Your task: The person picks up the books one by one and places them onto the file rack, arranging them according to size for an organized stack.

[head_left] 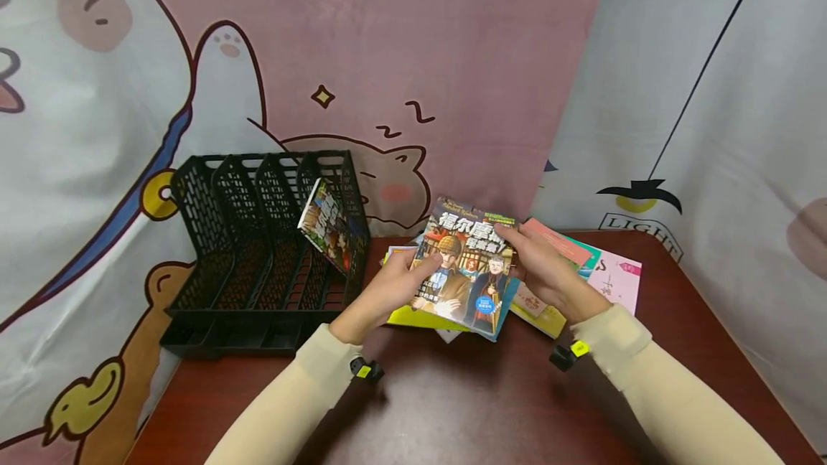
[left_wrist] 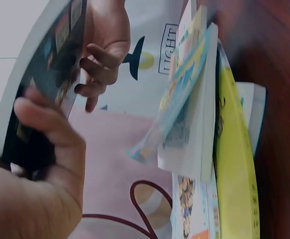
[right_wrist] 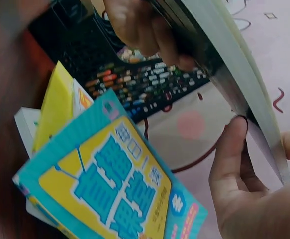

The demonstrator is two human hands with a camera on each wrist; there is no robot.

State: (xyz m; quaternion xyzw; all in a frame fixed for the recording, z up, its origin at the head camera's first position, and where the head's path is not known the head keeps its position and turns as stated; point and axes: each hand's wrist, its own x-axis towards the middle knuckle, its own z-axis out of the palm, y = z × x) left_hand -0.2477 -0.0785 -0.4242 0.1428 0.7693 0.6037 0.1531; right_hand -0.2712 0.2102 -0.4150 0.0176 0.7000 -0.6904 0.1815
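Observation:
A book with cartoon figures on its cover (head_left: 466, 264) is held up above the table between both hands. My left hand (head_left: 390, 289) grips its left edge, thumb on the cover. The right hand (head_left: 549, 264) pinches the upper right edge, with the thumb on top. Both wrist views show the book's underside and page edges; in the left wrist view the left thumb (left_wrist: 48, 117) lies along it. Beneath, a loose pile of books includes a blue and yellow one (right_wrist: 120, 174) and a lime-yellow one (left_wrist: 234, 149).
A black mesh file rack (head_left: 258, 235) with several upright slots stands at the left. One illustrated book (head_left: 326, 224) leans in its right slot. A pink book (head_left: 617, 278) lies at the pile's right, on the dark red table (head_left: 439, 407). Patterned cloth hangs behind.

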